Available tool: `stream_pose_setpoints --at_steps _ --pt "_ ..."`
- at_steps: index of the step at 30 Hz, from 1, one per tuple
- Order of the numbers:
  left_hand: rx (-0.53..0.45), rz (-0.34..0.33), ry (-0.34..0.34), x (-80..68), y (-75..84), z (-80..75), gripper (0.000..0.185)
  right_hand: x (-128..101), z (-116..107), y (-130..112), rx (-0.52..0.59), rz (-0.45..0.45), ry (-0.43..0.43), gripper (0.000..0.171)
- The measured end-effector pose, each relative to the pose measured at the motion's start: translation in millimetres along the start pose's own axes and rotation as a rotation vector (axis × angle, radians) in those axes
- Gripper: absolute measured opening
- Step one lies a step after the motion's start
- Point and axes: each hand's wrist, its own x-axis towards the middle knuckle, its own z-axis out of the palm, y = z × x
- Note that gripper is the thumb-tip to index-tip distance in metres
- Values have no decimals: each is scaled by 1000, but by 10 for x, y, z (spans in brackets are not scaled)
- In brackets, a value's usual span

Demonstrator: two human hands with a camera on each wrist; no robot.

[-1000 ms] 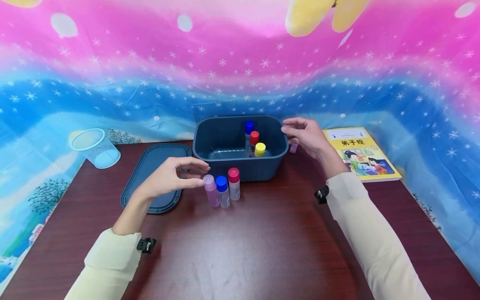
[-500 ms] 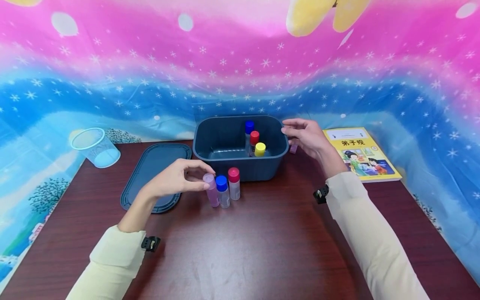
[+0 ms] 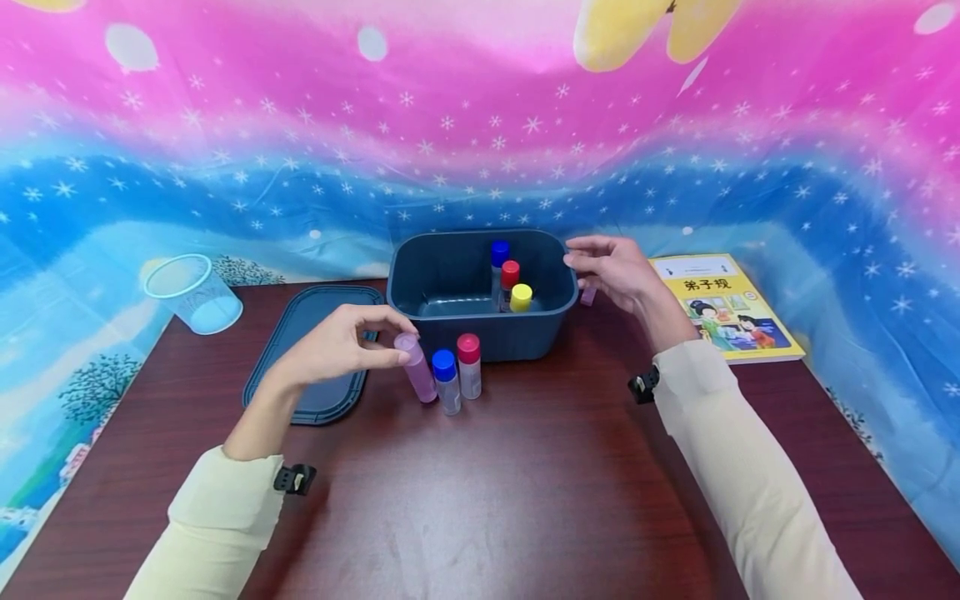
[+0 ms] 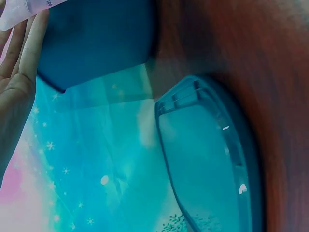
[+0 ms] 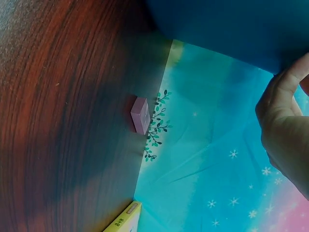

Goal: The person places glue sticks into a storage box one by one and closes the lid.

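In the head view my left hand (image 3: 341, 346) pinches a small purple bottle (image 3: 420, 377) near its top, between thumb and fingers. The bottle leans, its top toward the hand. Part of it shows at the top left of the left wrist view. Beside it stand a clear bottle with a blue cap (image 3: 446, 379) and one with a red cap (image 3: 469, 365). My right hand (image 3: 618, 271) grips the right rim of a dark blue-grey plastic box (image 3: 487, 337). Inside the box stand bottles with blue (image 3: 500, 252), red (image 3: 510, 272) and yellow (image 3: 521, 296) caps.
The box's lid (image 3: 322, 404) lies left, partly behind my left hand. A light blue mesh cup (image 3: 198, 304) stands at the far left. A yellow book (image 3: 731, 312) lies right, and a small pink block (image 5: 140, 115) sits beside the box. A printed cloth (image 3: 480, 150) hangs behind.
My left hand has closed on the purple bottle and moved it slightly left and away from the blue-capped one, tilting it. My right hand has stayed at the box rim.
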Motion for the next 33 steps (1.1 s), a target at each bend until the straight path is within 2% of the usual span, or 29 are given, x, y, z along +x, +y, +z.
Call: stream_pose_setpoints --at_steps 7,14,18,24,30,33 --pt "-20 55 71 -45 37 -152 26 11 -2 6 6 -4 0 47" --pt "-96 162 167 -74 61 -311 26 15 -1 7 -10 -5 5 47" --pt "-214 266 211 -85 75 -373 25 11 1 8 -21 -8 3 47" --pt "-447 421 216 -106 118 -460 25 6 -2 9 -31 -12 -2 47" --pt "-595 513 226 -103 147 -501 27 4 -4 11 -34 -11 -3 47" --pt "-623 536 251 -81 162 -479 27 5 -8 10 -35 -8 -4 47"
